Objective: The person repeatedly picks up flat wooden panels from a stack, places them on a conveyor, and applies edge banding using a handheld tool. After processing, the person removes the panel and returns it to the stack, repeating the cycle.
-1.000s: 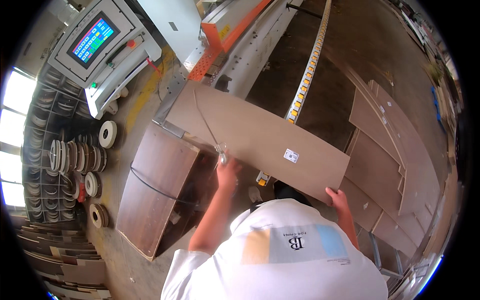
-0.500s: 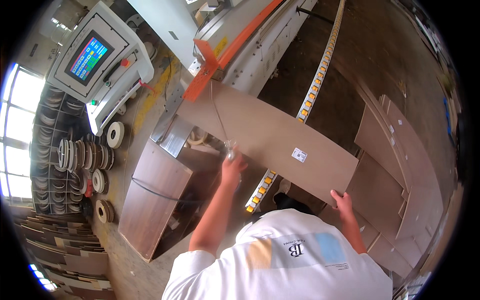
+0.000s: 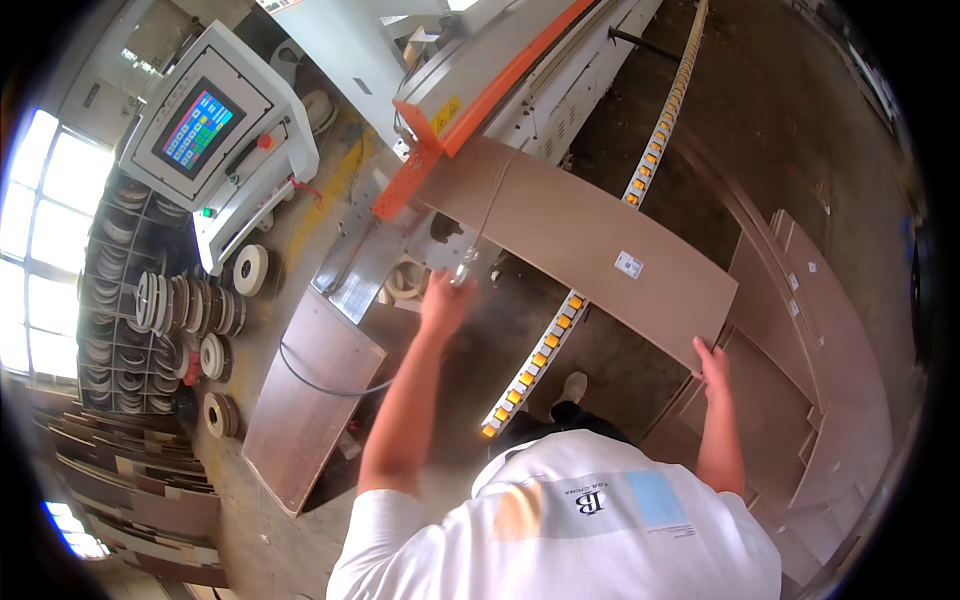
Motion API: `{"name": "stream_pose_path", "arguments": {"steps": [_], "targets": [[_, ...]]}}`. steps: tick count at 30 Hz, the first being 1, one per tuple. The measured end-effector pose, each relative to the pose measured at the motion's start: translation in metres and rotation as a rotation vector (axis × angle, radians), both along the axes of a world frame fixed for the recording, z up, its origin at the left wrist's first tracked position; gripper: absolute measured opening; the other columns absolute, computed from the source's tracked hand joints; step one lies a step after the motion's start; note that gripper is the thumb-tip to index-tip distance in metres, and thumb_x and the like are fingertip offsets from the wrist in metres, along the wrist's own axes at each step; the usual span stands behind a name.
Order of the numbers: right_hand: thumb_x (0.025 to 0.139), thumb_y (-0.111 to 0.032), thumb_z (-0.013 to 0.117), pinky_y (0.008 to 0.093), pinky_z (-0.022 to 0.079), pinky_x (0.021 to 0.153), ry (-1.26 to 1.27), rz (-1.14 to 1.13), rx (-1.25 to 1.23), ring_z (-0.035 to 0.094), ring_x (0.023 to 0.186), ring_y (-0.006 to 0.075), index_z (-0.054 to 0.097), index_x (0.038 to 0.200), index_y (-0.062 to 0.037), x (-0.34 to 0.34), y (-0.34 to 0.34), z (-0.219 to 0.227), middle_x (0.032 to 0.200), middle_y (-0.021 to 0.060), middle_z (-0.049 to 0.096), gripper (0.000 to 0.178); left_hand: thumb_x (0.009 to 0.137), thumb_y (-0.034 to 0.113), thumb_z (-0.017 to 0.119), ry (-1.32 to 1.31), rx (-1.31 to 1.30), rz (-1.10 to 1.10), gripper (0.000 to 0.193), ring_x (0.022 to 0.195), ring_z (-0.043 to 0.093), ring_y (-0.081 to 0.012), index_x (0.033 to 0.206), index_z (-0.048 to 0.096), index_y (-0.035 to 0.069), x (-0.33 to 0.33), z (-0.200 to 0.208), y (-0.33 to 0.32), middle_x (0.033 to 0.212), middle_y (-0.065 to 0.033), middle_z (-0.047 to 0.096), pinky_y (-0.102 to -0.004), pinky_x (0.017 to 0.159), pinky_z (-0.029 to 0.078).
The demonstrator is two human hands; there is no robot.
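A long brown board [image 3: 560,225] with a white label [image 3: 628,265] lies across the roller strip, its far left end against the edge of the machine [image 3: 540,110]. My right hand [image 3: 713,365] grips the board's near right corner, thumb on top and fingers hidden beneath. Closed around a silver tool with a long thin nozzle, which looks like an air blow gun [image 3: 466,266], my left hand [image 3: 445,305] is slightly blurred. The nozzle points up and away over the board's left part. A dark hose [image 3: 330,390] curves over the wooden cabinet beside my left forearm.
The yellow roller strip [image 3: 540,358] passes under the board. A control screen [image 3: 200,130] and stacked edging rolls [image 3: 195,305] stand at left. The wooden cabinet [image 3: 310,405] is beside my left arm; several brown panels [image 3: 830,390] are piled at right.
The board has slid away from me toward the machine, with my right hand following at its corner. My left hand has shifted slightly left, and the nozzle now leans right instead of left.
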State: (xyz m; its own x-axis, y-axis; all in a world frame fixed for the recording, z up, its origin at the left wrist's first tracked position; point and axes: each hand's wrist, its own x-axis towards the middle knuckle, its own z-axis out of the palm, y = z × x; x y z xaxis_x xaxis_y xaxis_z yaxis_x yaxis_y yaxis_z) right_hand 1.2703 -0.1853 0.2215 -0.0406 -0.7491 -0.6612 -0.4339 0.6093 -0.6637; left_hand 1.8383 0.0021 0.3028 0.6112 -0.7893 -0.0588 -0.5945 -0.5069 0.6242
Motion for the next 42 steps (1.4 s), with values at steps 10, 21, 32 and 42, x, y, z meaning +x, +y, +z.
{"name": "stream_pose_path", "arguments": {"steps": [10, 21, 32, 42], "targets": [[0.095, -0.051, 0.069, 0.0311, 0.052, 0.059, -0.126, -0.251, -0.009, 0.062, 0.078, 0.0117, 0.058, 0.123, -0.0150, -0.028, 0.089, -0.047, 0.104, 0.0004, 0.064, 0.047, 0.083, 0.029, 0.078, -0.780, 0.130, -0.153, 0.023, 0.107, 0.062, -0.0268, 0.104, 0.077, 0.019, 0.224, 0.091, 0.114, 0.101, -0.0028, 0.069, -0.0409, 0.084, 0.054], [0.092, -0.041, 0.072, 0.0362, 0.054, 0.053, 0.150, 0.020, 0.254, 0.068, 0.074, 0.0214, 0.065, 0.112, -0.0084, -0.060, 0.304, -0.034, 0.093, 0.0069, 0.069, 0.039, 0.086, 0.036, 0.077, -0.283, -0.273, 0.350, 0.032, 0.085, 0.070, -0.0334, 0.101, 0.075, 0.008, 0.395, 0.037, 0.053, 0.092, -0.0128, 0.073, -0.0402, 0.078, 0.052], [0.093, -0.045, 0.070, 0.0354, 0.058, 0.069, 0.166, -0.120, 0.159, 0.071, 0.088, 0.0186, 0.062, 0.129, -0.0085, -0.046, 0.304, 0.017, 0.107, 0.0086, 0.074, 0.052, 0.087, 0.051, 0.073, 0.103, -0.322, 0.557, 0.066, 0.095, 0.068, -0.0309, 0.126, 0.069, -0.003, 0.445, -0.066, -0.004, 0.108, -0.0180, 0.072, -0.0443, 0.086, 0.055], [0.093, -0.044, 0.070, 0.0366, 0.060, 0.066, 0.065, -0.164, 0.258, 0.074, 0.084, 0.0217, 0.069, 0.121, -0.0094, -0.103, 0.358, -0.057, 0.102, 0.0093, 0.076, 0.044, 0.097, 0.014, 0.060, 0.649, -0.499, 0.045, 0.031, 0.092, 0.061, -0.0162, 0.126, 0.061, 0.003, -0.080, -0.027, -0.056, 0.109, -0.0061, 0.063, -0.0313, 0.077, 0.049]]}}
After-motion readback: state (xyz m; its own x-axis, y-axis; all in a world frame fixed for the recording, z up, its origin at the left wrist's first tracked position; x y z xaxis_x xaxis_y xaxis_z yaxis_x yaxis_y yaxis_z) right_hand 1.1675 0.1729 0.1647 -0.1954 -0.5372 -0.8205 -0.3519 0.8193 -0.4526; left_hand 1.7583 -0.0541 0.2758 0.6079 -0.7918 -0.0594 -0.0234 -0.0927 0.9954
